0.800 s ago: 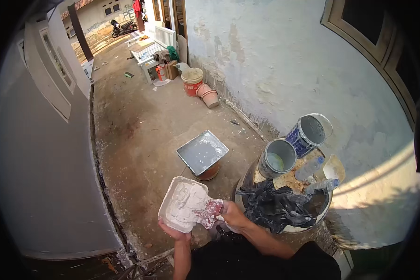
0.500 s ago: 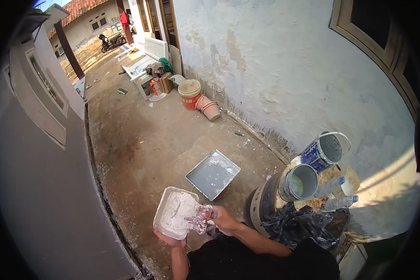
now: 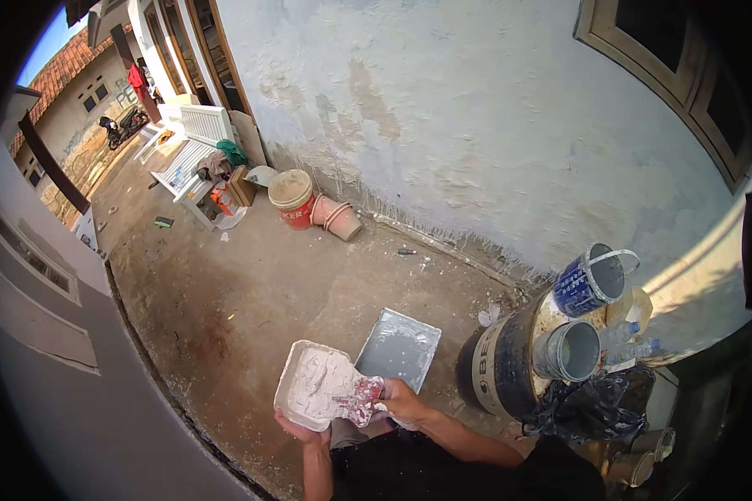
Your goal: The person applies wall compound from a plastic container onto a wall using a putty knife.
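My left grip (image 3: 304, 431) holds one pale tray (image 3: 289, 376) of whitish paste (image 3: 319, 381); my right grip (image 3: 404, 404) holds one red tool (image 3: 368, 390). One grey tray (image 3: 395, 352) appears nearer than before.

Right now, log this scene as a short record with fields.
Left grip: holds the paste tray from its near side
Right grip: holds a smeared red tool
Tray contents: whitish paste
Just beyond: shallow grey tray
Right side: drum bearing blue bucket, grey bucket
Farther off: red bucket, white bench
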Action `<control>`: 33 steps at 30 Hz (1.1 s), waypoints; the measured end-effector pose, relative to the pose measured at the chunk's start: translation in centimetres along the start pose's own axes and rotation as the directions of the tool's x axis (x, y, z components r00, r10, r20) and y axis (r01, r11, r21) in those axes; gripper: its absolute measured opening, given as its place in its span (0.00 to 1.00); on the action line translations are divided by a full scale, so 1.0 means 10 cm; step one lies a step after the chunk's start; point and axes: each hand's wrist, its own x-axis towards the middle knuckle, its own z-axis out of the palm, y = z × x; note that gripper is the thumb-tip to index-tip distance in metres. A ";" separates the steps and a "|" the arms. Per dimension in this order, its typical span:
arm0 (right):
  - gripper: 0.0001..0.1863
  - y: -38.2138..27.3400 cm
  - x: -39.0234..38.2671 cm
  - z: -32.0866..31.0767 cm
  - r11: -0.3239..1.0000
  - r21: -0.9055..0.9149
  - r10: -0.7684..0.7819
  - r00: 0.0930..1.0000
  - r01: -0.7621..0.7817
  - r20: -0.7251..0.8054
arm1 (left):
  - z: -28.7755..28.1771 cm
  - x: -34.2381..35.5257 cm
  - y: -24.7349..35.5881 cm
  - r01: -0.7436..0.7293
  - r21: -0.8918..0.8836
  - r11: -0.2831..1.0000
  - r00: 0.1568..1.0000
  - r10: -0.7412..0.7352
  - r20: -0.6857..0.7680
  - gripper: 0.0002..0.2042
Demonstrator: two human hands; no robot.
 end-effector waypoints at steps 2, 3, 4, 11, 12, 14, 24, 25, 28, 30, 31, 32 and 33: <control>0.14 -0.07 0.31 0.04 0.994 0.018 -0.102 0.992 0.104 -0.075 | -0.02 0.44 0.07 0.115 0.054 0.992 0.991 -0.118 0.063 0.34; 0.14 -0.10 0.46 0.04 0.991 0.029 -0.124 0.988 0.127 -0.097 | -0.02 0.67 0.10 0.141 0.066 0.988 0.986 -0.146 0.079 0.34; 0.14 -0.11 0.64 0.05 0.986 0.032 -0.160 0.981 0.165 -0.110 | -0.03 0.90 0.17 0.200 0.072 0.977 0.973 -0.207 0.104 0.34; 0.16 -0.40 1.83 0.54 0.938 0.183 -0.225 0.919 0.294 -0.325 | 0.19 2.46 0.77 0.414 0.283 0.865 0.851 -0.478 0.219 0.34; 0.17 -0.38 1.98 0.57 0.934 0.164 -0.258 0.917 0.317 -0.304 | 0.23 2.65 0.85 0.435 0.298 0.850 0.832 -0.506 0.228 0.34; 0.17 -0.41 2.16 0.65 0.923 0.134 -0.310 0.904 0.360 -0.296 | 0.30 3.00 0.94 0.475 0.300 0.827 0.797 -0.549 0.252 0.33; 0.17 -0.48 2.81 0.48 0.808 -0.064 -0.492 0.611 0.585 -0.620 | 0.61 4.03 0.32 0.659 0.373 0.652 0.604 -0.756 0.253 0.32; 0.18 -0.47 2.85 0.40 0.788 -0.043 -0.485 0.575 0.615 -0.659 | 0.66 4.08 0.22 0.680 0.386 0.624 0.579 -0.779 0.240 0.32; 0.18 -0.64 2.93 0.23 0.735 0.003 -0.461 0.503 0.678 -0.731 | 0.72 4.35 -0.11 0.712 0.408 0.571 0.533 -0.818 0.215 0.33; 0.18 -0.80 2.98 0.03 0.716 0.033 -0.403 0.452 0.697 -0.796 | 0.80 4.56 -0.34 0.727 0.415 0.547 0.514 -0.834 0.200 0.33; 0.18 -0.89 3.02 -0.09 0.712 0.043 -0.399 0.455 0.700 -0.796 | 0.88 4.66 -0.49 0.723 0.445 0.528 0.477 -0.848 0.231 0.34; 0.17 -1.00 3.07 -0.21 0.662 0.050 -0.395 0.406 0.748 -0.824 | 0.97 4.78 -0.65 0.717 0.475 0.510 0.440 -0.860 0.259 0.34; 0.17 -1.11 3.09 -0.31 0.614 0.061 -0.378 0.361 0.787 -0.853 | 1.05 4.87 -0.80 0.717 0.481 0.505 0.445 -0.862 0.242 0.34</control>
